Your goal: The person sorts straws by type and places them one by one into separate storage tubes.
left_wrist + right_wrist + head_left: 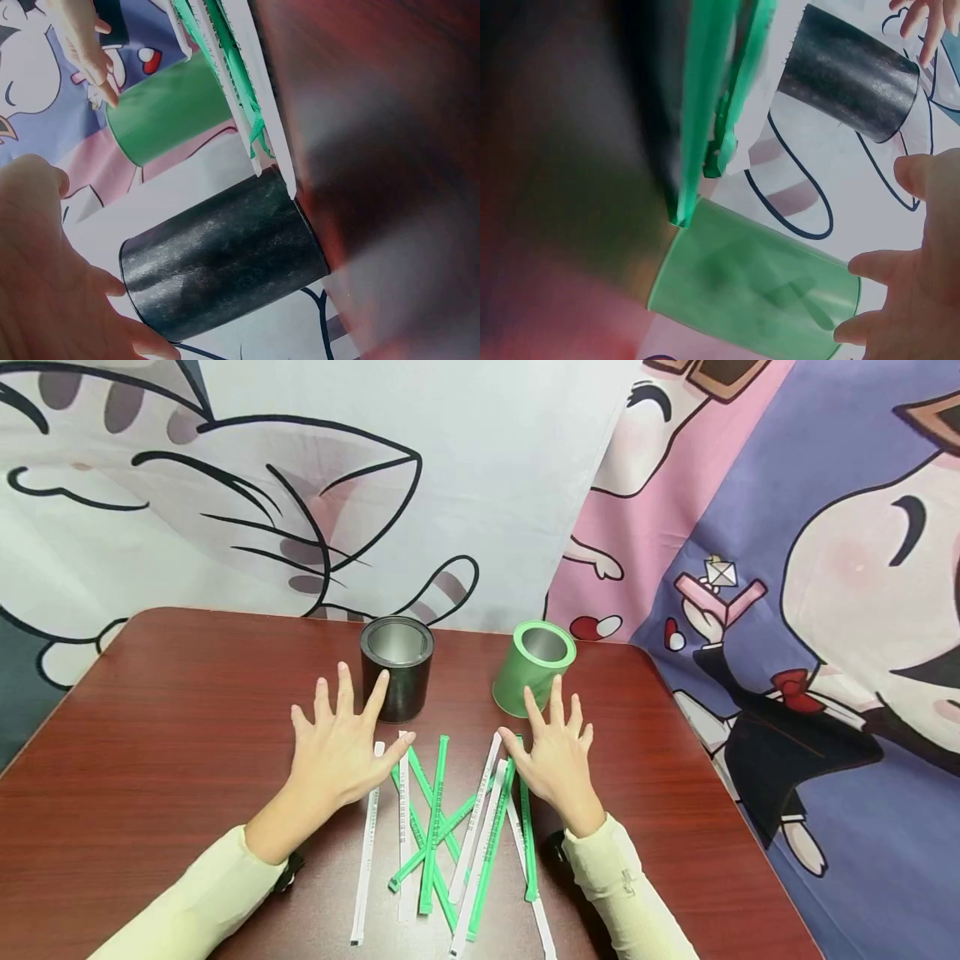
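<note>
Both hands hover palm down with fingers spread, holding nothing. My left hand [341, 747] is in front of the black cylindrical cup [397, 670], which stands upright at the back of the table. Before the green cup [534, 670], also upright, is my right hand [558, 760]. Between and below the hands lies a loose, crossing pile of long thin paper-wrapped sticks, probably straws; some wrappers are green [435, 827], others white [367, 852]. In the left wrist view the black cup [225, 255] appears beyond the fingers; the right wrist view has the green cup [757, 281] close to the fingertips.
The brown wooden table [187, 718] reaches back to a cloth backdrop [510, 468] printed with cartoon figures. Both cups stand near the table's far edge, apart from each other.
</note>
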{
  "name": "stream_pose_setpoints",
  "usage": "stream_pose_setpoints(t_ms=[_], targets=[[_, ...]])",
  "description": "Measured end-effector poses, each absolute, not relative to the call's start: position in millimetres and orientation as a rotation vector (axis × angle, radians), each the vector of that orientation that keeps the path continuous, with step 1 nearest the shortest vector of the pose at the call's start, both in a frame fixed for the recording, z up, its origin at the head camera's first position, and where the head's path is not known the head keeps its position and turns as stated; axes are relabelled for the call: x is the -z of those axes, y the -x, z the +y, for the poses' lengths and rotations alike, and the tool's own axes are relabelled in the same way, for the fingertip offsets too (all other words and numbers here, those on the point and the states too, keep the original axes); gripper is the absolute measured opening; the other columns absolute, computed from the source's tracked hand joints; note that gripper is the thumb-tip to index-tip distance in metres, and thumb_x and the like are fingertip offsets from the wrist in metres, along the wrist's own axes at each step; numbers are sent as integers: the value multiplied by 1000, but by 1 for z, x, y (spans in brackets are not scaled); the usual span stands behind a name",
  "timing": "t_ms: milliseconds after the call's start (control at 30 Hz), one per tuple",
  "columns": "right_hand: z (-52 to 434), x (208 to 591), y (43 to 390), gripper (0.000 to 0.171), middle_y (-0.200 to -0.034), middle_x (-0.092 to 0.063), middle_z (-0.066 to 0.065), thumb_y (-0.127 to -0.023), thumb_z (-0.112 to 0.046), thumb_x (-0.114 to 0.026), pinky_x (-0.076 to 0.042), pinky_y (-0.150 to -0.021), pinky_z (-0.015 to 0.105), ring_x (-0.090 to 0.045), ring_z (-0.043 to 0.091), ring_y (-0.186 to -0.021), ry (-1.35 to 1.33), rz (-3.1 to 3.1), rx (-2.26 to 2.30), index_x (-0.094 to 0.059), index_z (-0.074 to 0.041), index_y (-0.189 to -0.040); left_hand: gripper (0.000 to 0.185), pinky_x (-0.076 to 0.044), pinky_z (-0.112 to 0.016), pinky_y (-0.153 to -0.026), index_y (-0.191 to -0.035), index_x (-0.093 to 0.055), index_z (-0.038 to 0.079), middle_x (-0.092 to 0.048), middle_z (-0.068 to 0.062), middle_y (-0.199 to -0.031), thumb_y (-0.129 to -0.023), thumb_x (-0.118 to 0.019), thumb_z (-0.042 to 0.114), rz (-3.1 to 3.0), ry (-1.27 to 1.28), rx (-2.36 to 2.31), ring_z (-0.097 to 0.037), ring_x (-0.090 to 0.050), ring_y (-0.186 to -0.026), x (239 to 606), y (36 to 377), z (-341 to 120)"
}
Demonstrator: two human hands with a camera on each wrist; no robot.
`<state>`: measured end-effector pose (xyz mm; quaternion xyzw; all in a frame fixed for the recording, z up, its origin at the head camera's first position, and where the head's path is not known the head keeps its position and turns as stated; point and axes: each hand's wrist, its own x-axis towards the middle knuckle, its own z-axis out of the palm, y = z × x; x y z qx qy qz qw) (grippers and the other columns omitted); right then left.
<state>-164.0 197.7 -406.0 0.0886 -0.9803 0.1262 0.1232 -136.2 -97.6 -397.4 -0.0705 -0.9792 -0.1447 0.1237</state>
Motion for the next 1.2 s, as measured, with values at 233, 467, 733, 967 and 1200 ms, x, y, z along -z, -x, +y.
stream_pose_setpoints(t_ms=[233,467,733,967,1200], targets=[[199,409,160,70,-166,-6,12,-95,-63,-46,-22,-98,78,-14,50,-145,-256,-2855,-399,-40,-24,-153,89,-17,-81,-95,-160,-18,28,-14,-29,-160,-88,-38,77,-2846,207,412,-57,-23,-138,396,135,-98],[206,413,160,69,-165,-8,13,-96,-59,-51,-22,-97,78,-16,49,-145,-249,-2885,-392,-40,-23,-153,86,-19,-80,-95,-160,-18,29,-15,-28,-160,-89,-42,73,-2836,188,434,-56,-24,-138,394,139,-97],[207,417,158,67,-164,-14,16,-96,-56,-53,-29,-95,76,-24,50,-141,-274,-2929,-362,-44,-20,-151,85,-23,-77,-96,-160,-15,27,-14,-27,-160,-91,-40,71,-2853,154,492,-53,-24,-139,390,151,-100],[211,417,149,69,-128,-47,27,-88,-47,-69,-48,-68,56,-50,46,-100,-263,-2927,-373,-51,-10,-144,88,-29,-72,-98,-160,-8,23,-14,-27,-160,-93,-42,69,-2803,125,727,-52,-27,-139,384,175,-97],[201,415,151,58,-100,-64,10,-87,-41,-71,-50,-63,48,-64,30,-87,-169,-3090,-457,-57,-10,-133,92,-37,-71,-90,-159,-17,28,-24,-16,-160,-86,-56,69,-2578,7,1112,-46,-34,-137,381,194,-102]])
